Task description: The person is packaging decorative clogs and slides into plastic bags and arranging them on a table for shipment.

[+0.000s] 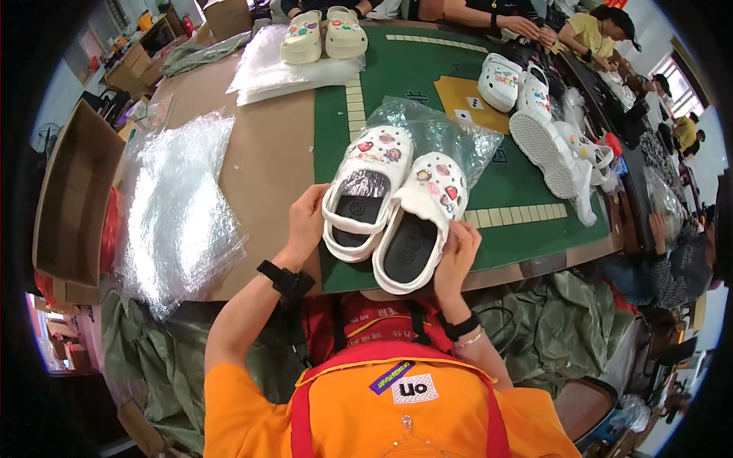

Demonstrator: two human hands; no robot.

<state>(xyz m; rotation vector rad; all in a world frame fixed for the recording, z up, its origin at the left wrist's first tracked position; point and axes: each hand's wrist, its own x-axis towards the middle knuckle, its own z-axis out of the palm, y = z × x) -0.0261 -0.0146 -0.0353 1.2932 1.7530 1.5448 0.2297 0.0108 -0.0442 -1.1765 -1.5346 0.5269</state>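
Note:
A pair of white clogs with black insoles and colourful charms on their toes is in front of me, heels toward me. My left hand [307, 221] grips the left clog [374, 164] by its outer side near the heel strap. My right hand [458, 256] has its fingers on the outer side of the right clog [431, 195]. The two clogs lean together, the left one slightly farther away. Just beyond their toes lies a crumpled clear plastic bag [466, 145] on the green mat [347, 271]. Parts of my fingers are hidden behind the clogs.
Flat clear plastic bags [179, 206] lie at left, beside a cardboard box [76, 198]. Cream clogs [346, 34] stand on another bag stack [267, 72] at the far side. More white clogs [500, 82] are at right, one sole outward [544, 153]. Several people sit around.

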